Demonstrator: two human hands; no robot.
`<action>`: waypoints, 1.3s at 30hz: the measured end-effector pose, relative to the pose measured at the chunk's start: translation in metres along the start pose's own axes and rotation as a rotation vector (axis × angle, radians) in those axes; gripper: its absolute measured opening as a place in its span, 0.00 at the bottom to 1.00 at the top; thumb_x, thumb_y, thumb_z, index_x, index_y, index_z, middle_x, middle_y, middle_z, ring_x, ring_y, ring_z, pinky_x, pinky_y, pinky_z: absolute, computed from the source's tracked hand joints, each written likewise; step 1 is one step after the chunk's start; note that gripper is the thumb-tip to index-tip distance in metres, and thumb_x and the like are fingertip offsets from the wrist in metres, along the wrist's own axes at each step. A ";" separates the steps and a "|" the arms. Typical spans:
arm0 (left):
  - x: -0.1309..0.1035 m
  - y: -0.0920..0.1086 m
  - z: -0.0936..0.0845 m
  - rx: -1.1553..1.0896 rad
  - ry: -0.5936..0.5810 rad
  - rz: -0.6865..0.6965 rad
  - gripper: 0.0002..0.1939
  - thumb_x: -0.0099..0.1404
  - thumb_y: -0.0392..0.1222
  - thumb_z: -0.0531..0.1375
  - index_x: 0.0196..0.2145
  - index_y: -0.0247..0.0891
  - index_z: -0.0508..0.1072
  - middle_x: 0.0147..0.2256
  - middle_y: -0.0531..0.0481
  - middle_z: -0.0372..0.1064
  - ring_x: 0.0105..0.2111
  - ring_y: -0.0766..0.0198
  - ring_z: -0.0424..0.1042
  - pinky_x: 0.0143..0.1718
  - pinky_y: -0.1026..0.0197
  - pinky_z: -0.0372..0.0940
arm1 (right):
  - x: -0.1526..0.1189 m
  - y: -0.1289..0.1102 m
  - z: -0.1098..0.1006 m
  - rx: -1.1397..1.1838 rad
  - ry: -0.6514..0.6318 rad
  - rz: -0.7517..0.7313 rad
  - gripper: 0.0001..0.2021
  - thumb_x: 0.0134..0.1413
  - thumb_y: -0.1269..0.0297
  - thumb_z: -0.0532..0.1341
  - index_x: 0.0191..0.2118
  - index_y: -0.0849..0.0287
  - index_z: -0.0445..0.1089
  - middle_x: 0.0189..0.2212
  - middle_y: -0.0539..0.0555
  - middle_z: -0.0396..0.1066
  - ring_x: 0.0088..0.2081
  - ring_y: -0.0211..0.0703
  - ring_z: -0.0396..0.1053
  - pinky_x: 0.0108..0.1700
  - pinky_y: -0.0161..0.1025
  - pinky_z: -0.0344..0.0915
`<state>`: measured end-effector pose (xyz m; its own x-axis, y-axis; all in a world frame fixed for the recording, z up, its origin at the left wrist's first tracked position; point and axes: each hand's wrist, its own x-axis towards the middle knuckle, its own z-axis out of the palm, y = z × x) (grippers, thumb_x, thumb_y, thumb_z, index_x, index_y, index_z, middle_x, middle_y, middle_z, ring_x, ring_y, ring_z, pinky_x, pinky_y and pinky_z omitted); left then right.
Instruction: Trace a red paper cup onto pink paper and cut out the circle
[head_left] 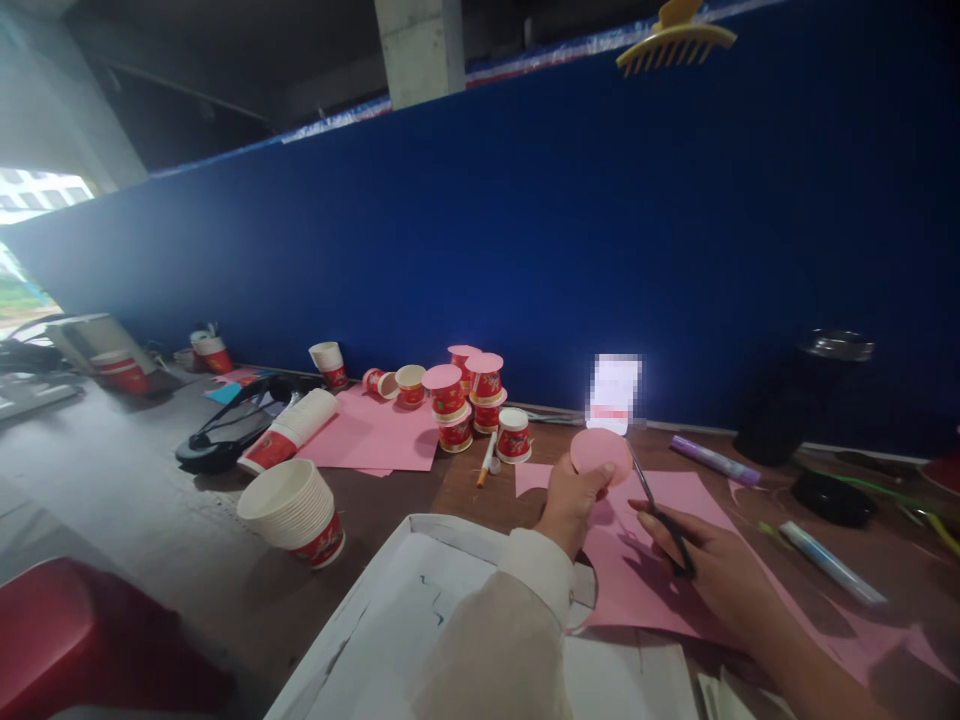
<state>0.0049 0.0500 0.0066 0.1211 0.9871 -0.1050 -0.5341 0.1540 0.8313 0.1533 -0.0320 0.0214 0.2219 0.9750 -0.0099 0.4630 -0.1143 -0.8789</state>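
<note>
A round piece of pink paper [601,452] is pinched in my left hand [571,492], thumb lying on its face. My right hand [694,555] has its fingers through the dark handles of a pair of scissors [664,520], whose blades point up beside the paper disc's right edge. Under both hands lies a large pink sheet [637,570] with curved cutouts along its edge. Left of my hands stand several red paper cups [454,432], some stacked and topped with pink discs. One upside-down cup [514,437] stands closest to my left hand.
A nested cup stack [296,510] stands at the left near a headset [217,430] and more pink sheets [382,435]. A lit phone [613,392] leans against the blue partition [375,250]. A purple tube [715,460], a clear tube [832,565] and a dark bottle [787,405] are at right.
</note>
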 end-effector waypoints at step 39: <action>-0.004 0.005 0.001 0.067 -0.036 0.033 0.23 0.42 0.42 0.76 0.38 0.35 0.79 0.31 0.49 0.74 0.28 0.67 0.67 0.31 0.64 0.62 | -0.004 -0.012 0.000 0.036 0.050 0.021 0.31 0.42 0.39 0.66 0.44 0.59 0.85 0.35 0.59 0.83 0.30 0.52 0.77 0.37 0.46 0.75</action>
<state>0.0020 0.0470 0.0117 0.1350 0.9891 -0.0582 -0.4816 0.1168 0.8686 0.1464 -0.0348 0.0323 0.2747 0.9615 -0.0058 0.4269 -0.1274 -0.8953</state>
